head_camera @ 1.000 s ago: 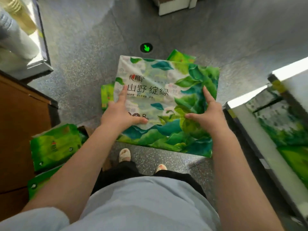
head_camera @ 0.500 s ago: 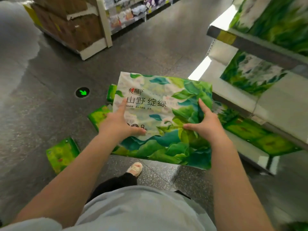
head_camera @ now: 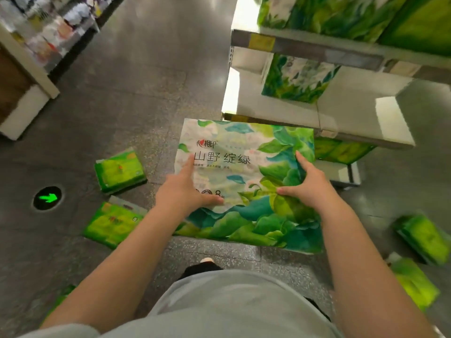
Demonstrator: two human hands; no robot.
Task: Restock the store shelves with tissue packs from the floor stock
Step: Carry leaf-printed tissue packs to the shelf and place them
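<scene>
Both hands hold a large tissue pack point(head_camera: 246, 181) in the air above the floor point(head_camera: 136, 98), near the lower shelf point(head_camera: 288, 111) on the right. The left hand point(head_camera: 181, 191) and right hand point(head_camera: 307, 184) clamp its sides, thumbs pressed on the front; the other fingers are hidden behind it. Its print reads 山野绽绿, with an "8" lower down; the smaller lines are too blurred to read. Small green packs point(head_camera: 119, 170) lie on the floor to the left, their labels unreadable. A green arrow light point(head_camera: 47, 198) glows in the floor.
</scene>
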